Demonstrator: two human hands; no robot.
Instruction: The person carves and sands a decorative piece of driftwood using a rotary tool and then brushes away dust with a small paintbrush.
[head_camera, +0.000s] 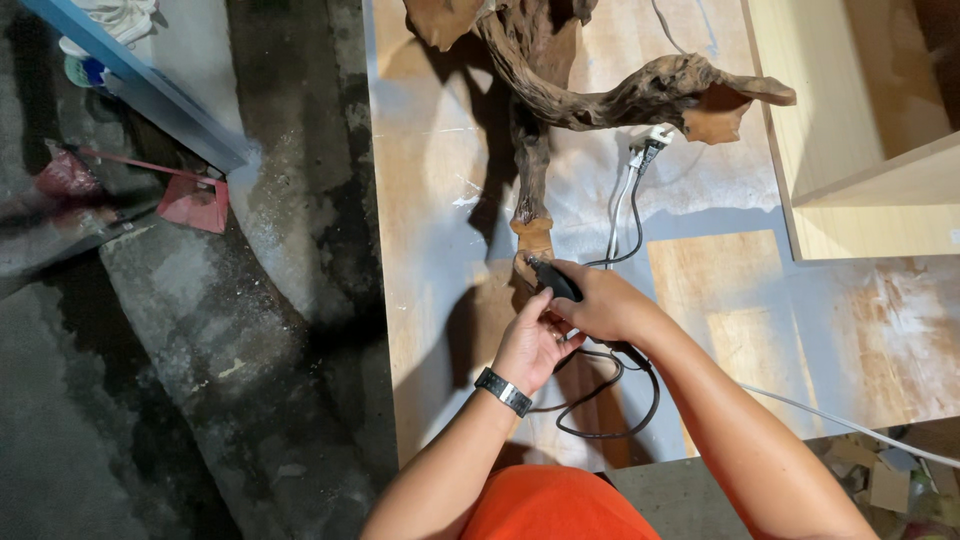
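Right hand (600, 305) grips corded rotary tool (556, 280), tip at driftwood (560, 90) lower stub, 12 o'clock of hands; left hand (530, 345) curled beneath, steadying; risk: bit skids toward left fingers; cord (610, 400) may snag.

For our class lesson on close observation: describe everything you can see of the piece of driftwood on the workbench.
The driftwood is a gnarled, dark brown, rough piece with twisting branches and paler cut ends. It stands on the plywood workbench, one limb reaching right, another down toward the person. At that lower tip the right hand holds a black corded tool, with the left hand beside it.
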